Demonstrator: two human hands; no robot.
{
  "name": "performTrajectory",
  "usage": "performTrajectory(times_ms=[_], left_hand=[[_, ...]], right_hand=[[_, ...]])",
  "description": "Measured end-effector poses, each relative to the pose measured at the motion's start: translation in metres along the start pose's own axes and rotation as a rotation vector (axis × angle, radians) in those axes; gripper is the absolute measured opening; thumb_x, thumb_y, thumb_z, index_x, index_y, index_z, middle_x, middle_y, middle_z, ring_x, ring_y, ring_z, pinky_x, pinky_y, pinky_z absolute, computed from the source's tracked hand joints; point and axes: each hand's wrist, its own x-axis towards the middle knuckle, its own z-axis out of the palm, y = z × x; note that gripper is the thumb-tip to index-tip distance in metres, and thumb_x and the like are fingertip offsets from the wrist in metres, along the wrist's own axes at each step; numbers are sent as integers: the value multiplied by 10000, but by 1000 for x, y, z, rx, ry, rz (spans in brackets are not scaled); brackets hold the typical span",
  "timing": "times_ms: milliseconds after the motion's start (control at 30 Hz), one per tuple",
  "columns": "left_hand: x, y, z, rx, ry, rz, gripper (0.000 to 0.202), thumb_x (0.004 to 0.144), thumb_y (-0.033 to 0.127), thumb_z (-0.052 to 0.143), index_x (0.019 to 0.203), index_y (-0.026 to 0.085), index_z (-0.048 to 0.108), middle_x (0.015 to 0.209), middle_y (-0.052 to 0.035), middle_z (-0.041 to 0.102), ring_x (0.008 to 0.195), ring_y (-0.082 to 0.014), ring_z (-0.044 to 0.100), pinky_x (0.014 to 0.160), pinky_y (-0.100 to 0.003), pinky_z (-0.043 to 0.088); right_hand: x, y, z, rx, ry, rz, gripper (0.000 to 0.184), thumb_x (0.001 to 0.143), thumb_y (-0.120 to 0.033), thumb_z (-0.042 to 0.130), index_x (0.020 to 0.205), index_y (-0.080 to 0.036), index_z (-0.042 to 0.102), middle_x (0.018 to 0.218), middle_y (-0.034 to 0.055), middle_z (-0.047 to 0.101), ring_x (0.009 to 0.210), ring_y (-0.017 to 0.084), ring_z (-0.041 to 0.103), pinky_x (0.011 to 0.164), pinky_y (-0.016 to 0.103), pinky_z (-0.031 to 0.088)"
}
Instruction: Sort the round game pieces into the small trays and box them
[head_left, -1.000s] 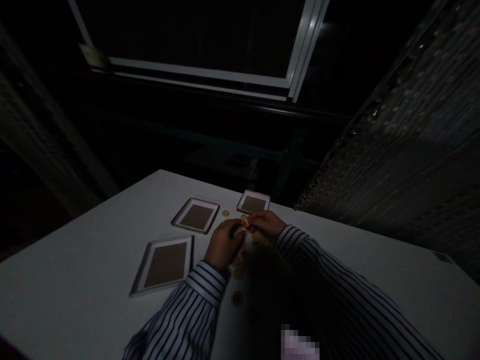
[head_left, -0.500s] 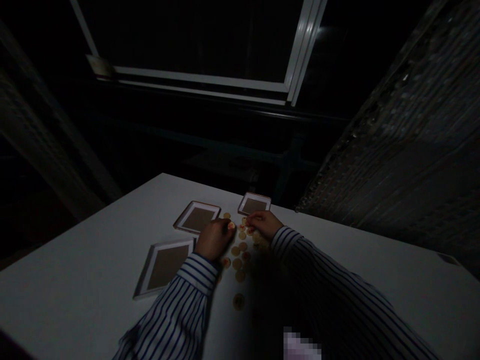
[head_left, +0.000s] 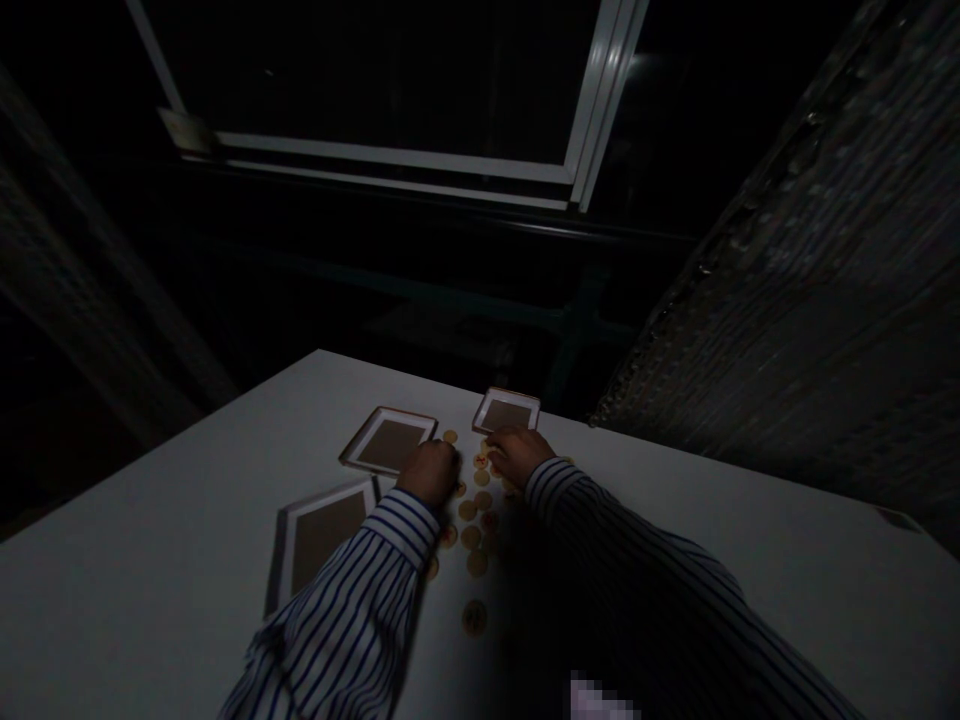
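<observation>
Round wooden Chinese chess pieces, several with red marks, are strewn over the white table (head_left: pixel 592 480). My left hand (head_left: pixel 430 472) is curled palm-down at their left side, its fingertips turned away from view. Close by its fingers is a red-marked piece (head_left: pixel 460 489). At the far end of the pieces, my right hand (head_left: pixel 520 453) has its fingers bent and drawn together, beside another red-marked piece (head_left: pixel 481 461). Whatever either hand grips is hidden. A dark-marked piece (head_left: pixel 474 618) lies apart, nearer to me.
Beyond my right hand is a shallow box part (head_left: pixel 507 411) with a brown inside. Two similar ones, a middle tray (head_left: pixel 388 444) and a larger near tray (head_left: pixel 326 535), sit to the left. A shimmering curtain (head_left: pixel 825 290) hangs at the right, past the table edge.
The red-marked piece that showed at my left fingertips is out of sight there, and that hand has turned palm-down. My right hand shifted slightly left and bent lower over the pieces.
</observation>
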Motion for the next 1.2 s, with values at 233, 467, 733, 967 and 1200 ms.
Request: performTrajectory(times_ms=[233,467,733,967,1200], left_hand=[[-1,-2,1,-5,5,25,304,795,296,384,703,143,630,776,-130,636,742,-199,608,647,-275,430],[-1,-2,-6,-124,80,104,222,748,280,485,863,158,631,897,-111,637,834,-198,589,726,-276,428],[1,13,-10,-393,253,185,335,766,356,495,1042,189,584,977,-68,638,907,-190,570,802,-278,419],[1,10,-13,-406,211,202,323,781,371,466,1011,182,592,961,-70,642,872,-177,577,765,-257,417],[15,3,-10,-53,73,67,308,801,338,400,790,149,643,858,-115,633,807,-183,579,702,-252,398]], right_hand=[[4,0,4,-36,-19,3,282,764,-282,450,987,-197,600,1024,65,616,980,202,512,840,321,355],[7,5,7,531,13,150,284,774,-344,459,898,-156,632,825,50,655,774,151,580,679,242,420],[11,3,8,1118,-7,272,181,765,-223,475,746,-113,617,588,2,611,517,76,521,549,196,414],[10,-6,2,1239,3,323,114,749,-171,504,704,-132,601,562,-16,599,471,62,501,517,187,407],[5,15,-8,1212,91,438,102,752,-118,491,697,-119,577,635,3,618,464,44,476,524,177,412]])
